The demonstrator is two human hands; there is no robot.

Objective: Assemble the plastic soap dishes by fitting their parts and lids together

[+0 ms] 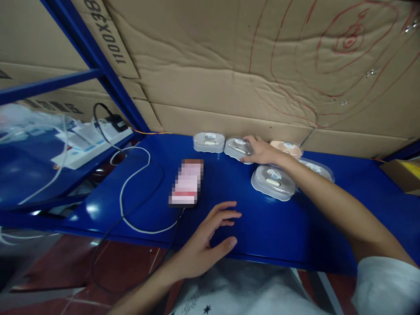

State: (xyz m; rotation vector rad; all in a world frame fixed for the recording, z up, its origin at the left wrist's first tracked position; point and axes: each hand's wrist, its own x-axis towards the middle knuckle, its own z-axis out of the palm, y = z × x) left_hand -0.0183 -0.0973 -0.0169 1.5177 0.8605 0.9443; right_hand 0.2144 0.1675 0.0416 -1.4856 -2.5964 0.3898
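My right hand reaches to the back of the blue shelf and grips the right end of a clear plastic case, thumb at the near side and fingers at the far side. That case is oval, with a round label and a pale bar on top, and it rests on the shelf. Just left of it sits a similar case. Under and beside my right forearm are a nearer case, a peach-coloured case and a partly hidden case. My left hand hovers over the front edge, fingers apart, holding nothing.
A phone with a blurred screen lies on the blue shelf, a cable at its lower end. A white cable loops left of it. Cardboard walls the back. A power strip sits left, a carton right.
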